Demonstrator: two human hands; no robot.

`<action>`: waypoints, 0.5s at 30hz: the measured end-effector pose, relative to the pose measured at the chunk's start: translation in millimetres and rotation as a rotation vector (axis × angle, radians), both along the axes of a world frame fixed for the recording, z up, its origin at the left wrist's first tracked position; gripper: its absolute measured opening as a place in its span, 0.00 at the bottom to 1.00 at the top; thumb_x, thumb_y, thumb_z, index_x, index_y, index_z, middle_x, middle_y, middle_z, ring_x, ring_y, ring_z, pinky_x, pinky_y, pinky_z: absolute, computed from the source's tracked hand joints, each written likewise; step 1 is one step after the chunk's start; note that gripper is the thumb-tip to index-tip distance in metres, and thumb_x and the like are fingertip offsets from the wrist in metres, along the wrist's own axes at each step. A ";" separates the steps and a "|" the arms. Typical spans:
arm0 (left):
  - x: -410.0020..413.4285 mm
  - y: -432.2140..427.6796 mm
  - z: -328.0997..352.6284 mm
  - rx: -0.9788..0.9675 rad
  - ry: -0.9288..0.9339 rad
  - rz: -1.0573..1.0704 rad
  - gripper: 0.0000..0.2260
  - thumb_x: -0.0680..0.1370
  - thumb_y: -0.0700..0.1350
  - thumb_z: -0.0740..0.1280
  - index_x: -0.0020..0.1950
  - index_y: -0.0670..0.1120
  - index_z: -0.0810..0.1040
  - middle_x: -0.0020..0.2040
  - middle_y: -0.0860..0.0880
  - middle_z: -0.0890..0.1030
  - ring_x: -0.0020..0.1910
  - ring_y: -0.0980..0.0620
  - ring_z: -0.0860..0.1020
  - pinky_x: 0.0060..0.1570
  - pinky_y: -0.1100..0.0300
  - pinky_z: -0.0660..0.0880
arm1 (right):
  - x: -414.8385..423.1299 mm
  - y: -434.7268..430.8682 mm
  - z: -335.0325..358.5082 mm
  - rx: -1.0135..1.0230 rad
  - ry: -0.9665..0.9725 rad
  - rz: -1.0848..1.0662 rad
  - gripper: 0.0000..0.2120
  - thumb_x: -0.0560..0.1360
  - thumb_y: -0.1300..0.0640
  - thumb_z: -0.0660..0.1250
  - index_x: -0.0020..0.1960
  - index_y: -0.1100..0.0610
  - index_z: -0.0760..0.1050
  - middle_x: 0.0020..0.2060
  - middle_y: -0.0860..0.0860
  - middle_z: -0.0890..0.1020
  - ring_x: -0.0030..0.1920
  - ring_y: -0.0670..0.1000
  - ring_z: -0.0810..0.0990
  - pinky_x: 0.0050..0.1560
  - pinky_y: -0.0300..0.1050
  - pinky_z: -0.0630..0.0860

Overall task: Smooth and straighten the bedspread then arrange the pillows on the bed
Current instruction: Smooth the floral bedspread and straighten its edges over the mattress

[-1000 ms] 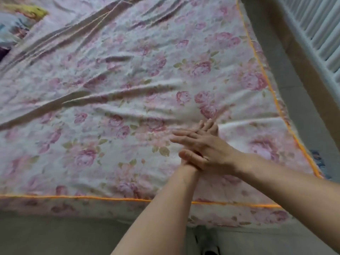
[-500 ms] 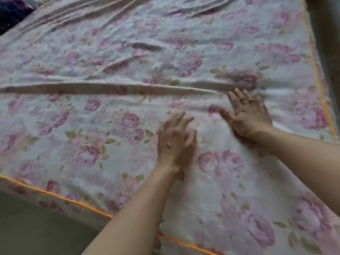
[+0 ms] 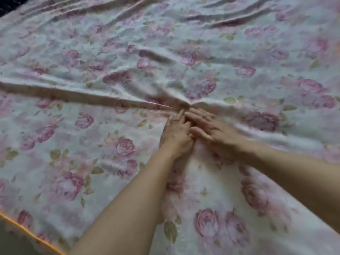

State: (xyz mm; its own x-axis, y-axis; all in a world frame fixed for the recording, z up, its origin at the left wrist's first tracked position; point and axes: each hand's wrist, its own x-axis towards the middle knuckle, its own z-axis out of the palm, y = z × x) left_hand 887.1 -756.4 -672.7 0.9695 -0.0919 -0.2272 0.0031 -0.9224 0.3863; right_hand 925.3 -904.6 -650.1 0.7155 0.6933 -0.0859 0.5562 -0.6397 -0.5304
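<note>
At the top left corner, past the cloth, only a dark patch (image 3: 5,4) shows (too blurred to name). The two forearms hide part of the near side. The bedspread (image 3: 88,144) lies spread out and fills nearly the whole view. It is thin soft cloth, white with pink roses and an orange hem (image 3: 27,230). A long fold (image 3: 82,92) runs from the left edge to the fingertips. The left hand (image 3: 174,134) and right hand (image 3: 217,131) press flat on it, touching each other, fingers straight, gripping nothing.
</note>
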 end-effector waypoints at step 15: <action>29.8 -5.7 3.9 0.215 -0.008 0.675 0.33 0.81 0.62 0.45 0.79 0.46 0.39 0.79 0.49 0.38 0.77 0.51 0.36 0.73 0.51 0.32 | 89.2 -93.6 -15.0 -0.450 -0.247 -0.396 0.36 0.74 0.33 0.36 0.79 0.49 0.44 0.78 0.46 0.43 0.77 0.48 0.40 0.75 0.54 0.36</action>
